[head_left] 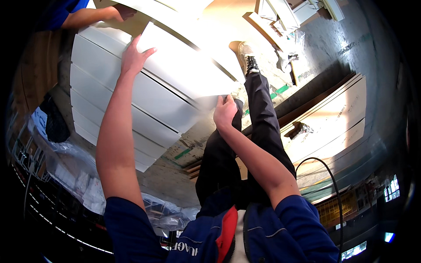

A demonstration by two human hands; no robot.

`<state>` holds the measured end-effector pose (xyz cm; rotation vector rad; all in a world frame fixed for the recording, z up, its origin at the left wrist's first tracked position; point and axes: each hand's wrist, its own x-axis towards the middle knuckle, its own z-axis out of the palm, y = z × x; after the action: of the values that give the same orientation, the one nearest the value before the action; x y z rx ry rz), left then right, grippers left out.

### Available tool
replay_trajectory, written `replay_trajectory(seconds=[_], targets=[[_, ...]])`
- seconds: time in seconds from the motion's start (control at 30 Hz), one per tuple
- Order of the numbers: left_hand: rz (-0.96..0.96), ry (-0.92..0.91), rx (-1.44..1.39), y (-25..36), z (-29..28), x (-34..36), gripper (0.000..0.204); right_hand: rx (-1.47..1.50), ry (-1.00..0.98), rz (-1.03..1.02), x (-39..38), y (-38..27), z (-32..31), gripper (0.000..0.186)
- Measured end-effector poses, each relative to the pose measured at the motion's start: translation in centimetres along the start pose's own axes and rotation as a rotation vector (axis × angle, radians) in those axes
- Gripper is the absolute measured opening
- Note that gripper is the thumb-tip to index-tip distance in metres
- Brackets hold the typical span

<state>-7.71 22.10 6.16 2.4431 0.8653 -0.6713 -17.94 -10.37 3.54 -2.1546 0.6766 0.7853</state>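
Note:
A white panel (180,61) lies slanted over a set of long white boards (153,103) placed side by side, with dark gaps between them. My left hand (133,59) is at the panel's left end, thumb and forefinger spread apart against it. My right hand (225,113) is closed on the panel's near right corner, fingers bent around the edge. Glare washes out much of the panel's far side.
At the upper left, another person's hand (124,12) reaches over the far boards. Brown cardboard sheets (333,118) are stacked on the right. White parts (280,15) lie at the upper right. Plastic-wrapped goods (81,179) stand lower left; a black cable (335,193) curves lower right.

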Motion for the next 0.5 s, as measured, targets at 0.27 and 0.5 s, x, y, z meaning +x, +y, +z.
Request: replay_trajectory(seconds=[0.27, 0.5], targets=[[0.014, 0.011, 0.052, -0.9, 0.4, 0.5, 0.086, 0.005, 0.033, -0.044, -0.3, 0.2, 0.2, 0.024], [0.039, 0.008, 0.028, -1.3, 0.5, 0.6, 0.084, -0.043, 0.040, -0.060, -0.2, 0.9, 0.5, 0.023]])
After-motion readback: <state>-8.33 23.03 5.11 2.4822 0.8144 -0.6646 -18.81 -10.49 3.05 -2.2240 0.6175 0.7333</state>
